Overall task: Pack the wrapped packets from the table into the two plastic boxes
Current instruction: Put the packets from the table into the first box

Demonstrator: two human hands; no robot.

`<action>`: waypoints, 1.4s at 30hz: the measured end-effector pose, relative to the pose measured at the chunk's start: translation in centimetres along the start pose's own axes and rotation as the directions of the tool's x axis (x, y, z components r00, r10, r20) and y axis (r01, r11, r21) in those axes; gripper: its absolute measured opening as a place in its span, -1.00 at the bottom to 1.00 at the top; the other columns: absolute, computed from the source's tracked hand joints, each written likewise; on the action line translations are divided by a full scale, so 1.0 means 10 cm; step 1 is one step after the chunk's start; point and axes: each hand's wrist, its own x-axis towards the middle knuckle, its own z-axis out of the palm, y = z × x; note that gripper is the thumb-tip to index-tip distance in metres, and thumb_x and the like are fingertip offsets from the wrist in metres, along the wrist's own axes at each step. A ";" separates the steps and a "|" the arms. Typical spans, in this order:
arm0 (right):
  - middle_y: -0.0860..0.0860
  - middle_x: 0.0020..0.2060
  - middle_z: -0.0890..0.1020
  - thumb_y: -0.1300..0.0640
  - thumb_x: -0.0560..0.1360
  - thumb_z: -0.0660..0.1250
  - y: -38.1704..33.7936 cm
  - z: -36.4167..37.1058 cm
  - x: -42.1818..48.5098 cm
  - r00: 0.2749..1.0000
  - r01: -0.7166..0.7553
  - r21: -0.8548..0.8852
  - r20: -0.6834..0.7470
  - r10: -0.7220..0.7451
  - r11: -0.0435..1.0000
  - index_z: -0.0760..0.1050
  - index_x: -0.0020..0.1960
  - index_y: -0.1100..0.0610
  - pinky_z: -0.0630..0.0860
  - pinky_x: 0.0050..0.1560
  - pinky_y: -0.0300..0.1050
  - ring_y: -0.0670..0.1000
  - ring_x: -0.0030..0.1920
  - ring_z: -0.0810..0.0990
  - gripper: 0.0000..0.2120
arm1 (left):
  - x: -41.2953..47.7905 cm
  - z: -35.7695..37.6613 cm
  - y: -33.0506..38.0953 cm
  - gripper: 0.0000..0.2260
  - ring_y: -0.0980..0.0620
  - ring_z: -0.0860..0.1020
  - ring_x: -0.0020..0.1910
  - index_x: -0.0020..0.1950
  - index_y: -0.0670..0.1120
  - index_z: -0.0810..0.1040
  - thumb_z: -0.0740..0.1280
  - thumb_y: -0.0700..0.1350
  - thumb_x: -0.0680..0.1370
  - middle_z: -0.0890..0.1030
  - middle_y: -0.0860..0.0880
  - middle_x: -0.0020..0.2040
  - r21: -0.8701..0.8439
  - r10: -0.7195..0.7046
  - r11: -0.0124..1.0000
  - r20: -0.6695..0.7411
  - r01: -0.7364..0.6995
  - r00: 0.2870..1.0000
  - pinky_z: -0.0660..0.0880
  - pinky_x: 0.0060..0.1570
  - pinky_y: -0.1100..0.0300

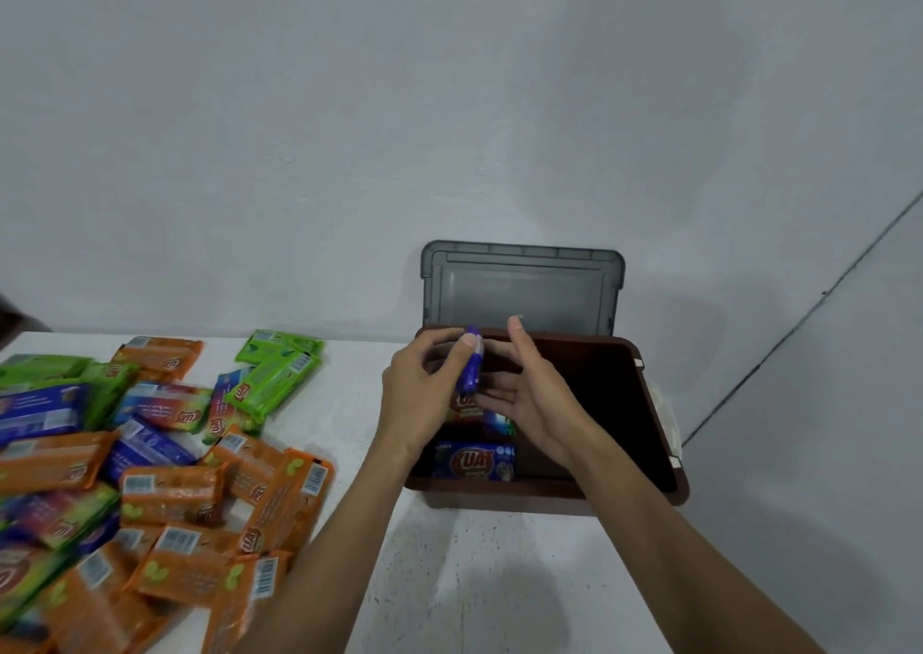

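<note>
Head view: left hand pinches blue packet upright over brown box; right hand open beside.

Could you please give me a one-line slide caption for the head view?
Left hand holds a blue packet above the brown box, right hand alongside.

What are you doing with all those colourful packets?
A person is packing wrapped packets into a brown box on the table. The left hand holds a blue packet upright over the box, with the right hand open beside it. A few packets already lie inside. A big pile of orange, green and blue packets waits on the left.
</note>
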 end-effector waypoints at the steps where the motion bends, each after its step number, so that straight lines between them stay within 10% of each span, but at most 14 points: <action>1: 0.21 0.14 0.65 -0.31 0.52 0.18 -0.01 -0.02 -0.01 1.000 -0.014 0.050 0.011 0.014 0.999 0.50 0.31 0.08 0.56 0.19 0.01 0.11 0.15 0.66 -0.43 | 0.00 0.00 0.00 -0.78 0.10 0.62 0.06 0.12 0.05 0.62 0.32 0.10 0.55 0.67 0.07 0.01 -0.057 -0.019 0.998 0.043 0.022 0.999 0.60 0.02 0.13; 7: 0.16 0.10 0.66 0.11 0.55 0.36 -0.01 -0.18 -0.08 0.993 -0.025 0.029 -0.111 0.028 0.999 0.48 0.27 0.22 0.66 0.00 -0.03 0.06 0.07 0.68 -0.67 | -0.01 -0.10 -0.07 -0.76 0.24 0.57 0.00 0.13 -0.01 0.58 0.25 0.08 0.59 0.62 0.15 0.03 0.219 0.035 0.976 -0.075 -0.017 0.997 0.50 -0.11 0.42; 12: 0.14 0.11 0.63 0.21 0.52 0.39 0.00 -0.31 -0.08 0.985 -0.156 -0.249 -0.105 0.133 0.956 0.48 0.22 0.19 0.67 -0.02 0.02 0.07 0.09 0.66 -0.72 | 0.02 -0.18 -0.36 -0.75 -0.02 0.48 0.24 0.28 -0.01 0.52 0.25 -0.09 0.60 0.52 -0.07 0.27 0.532 0.034 0.846 -0.096 0.022 0.995 0.37 0.15 0.19; 18: 0.09 0.08 0.64 0.21 0.49 0.44 0.13 -0.27 -0.01 0.948 -0.315 -0.458 -0.111 0.298 0.831 0.49 0.23 0.14 0.67 -0.16 -0.06 0.04 0.05 0.66 -0.67 | -0.02 -0.15 -0.41 -0.74 -0.05 0.49 0.23 0.29 0.02 0.51 0.24 -0.10 0.61 0.51 -0.06 0.28 0.536 0.031 0.843 -0.123 0.040 0.992 0.38 0.08 0.17; 22: 0.09 0.13 0.62 0.26 0.46 0.46 0.27 -0.23 0.11 0.933 -0.344 -0.557 -0.112 0.343 0.755 0.51 0.11 0.10 0.58 0.19 0.09 0.06 0.15 0.61 -0.73 | -0.02 -0.16 -0.42 -0.75 -0.05 0.48 0.24 0.28 0.04 0.51 0.23 -0.09 0.61 0.51 -0.05 0.28 0.515 0.024 0.856 -0.121 0.042 0.992 0.40 0.11 0.12; 30: 0.06 0.17 0.62 0.05 0.41 0.53 0.41 -0.38 0.24 0.955 -0.268 -0.908 -0.207 0.211 0.321 0.50 0.29 0.14 0.54 0.16 -0.08 0.00 0.12 0.59 -0.50 | -0.03 -0.17 -0.43 -0.75 -0.04 0.46 0.27 0.29 0.03 0.50 0.23 -0.07 0.62 0.50 -0.05 0.29 0.472 0.010 0.880 -0.129 0.053 0.992 0.39 0.12 0.15; 42: 0.08 0.16 0.62 0.02 0.44 0.49 0.37 -0.34 0.19 0.965 -0.253 -0.933 -0.223 0.141 0.255 0.50 0.26 0.14 0.54 0.13 -0.08 0.02 0.11 0.60 -0.55 | 0.01 -0.22 -0.47 -0.74 -0.04 0.46 0.25 0.30 0.05 0.49 0.23 -0.05 0.62 0.48 -0.06 0.28 0.426 -0.020 0.903 -0.089 0.057 0.996 0.39 0.12 0.15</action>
